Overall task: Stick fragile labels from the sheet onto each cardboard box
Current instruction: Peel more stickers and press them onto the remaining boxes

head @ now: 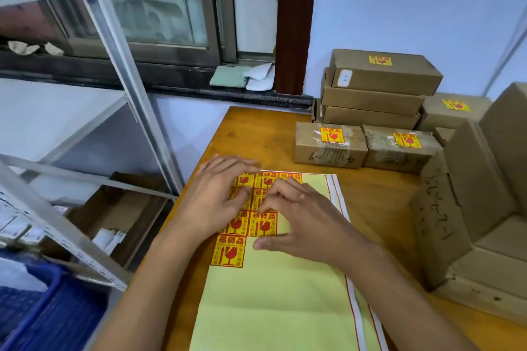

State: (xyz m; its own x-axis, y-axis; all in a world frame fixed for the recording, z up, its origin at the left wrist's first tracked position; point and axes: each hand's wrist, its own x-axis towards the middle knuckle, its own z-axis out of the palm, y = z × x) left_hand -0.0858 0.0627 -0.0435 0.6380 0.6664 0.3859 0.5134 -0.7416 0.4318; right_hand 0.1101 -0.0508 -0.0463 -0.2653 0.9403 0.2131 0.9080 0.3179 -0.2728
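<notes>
A wooden counter (379, 202) is seen running away from the camera toward a pale blue wall. On its right side a tall stack of cardboard boxes (482, 194) is placed close to the viewer, handwriting visible on the near faces. Further back, three long flat boxes (376, 88) are piled against the wall, their long axes running left to right, and a yellow-and-red fragile label is carried on the top one. In front of that pile two small taped boxes (368, 145) are set side by side, touching, each labelled on its upper face.

The label sheet (273, 302) is laid flat on the counter, its long axis pointing away from the viewer and leaning slightly to the right. Most of its pale yellow backing is bare; the remaining fragile labels (229, 251) are clustered at the far left part, printed upright toward the viewer.

The left hand (216, 202) is pressed flat on the sheet, fingers spread over the labels at the far left corner. The right hand (302, 219) is curled just beside it, fingertips drawn together at the edge of a label in the middle of the cluster; whether a label is actually pinched cannot be told.
</notes>
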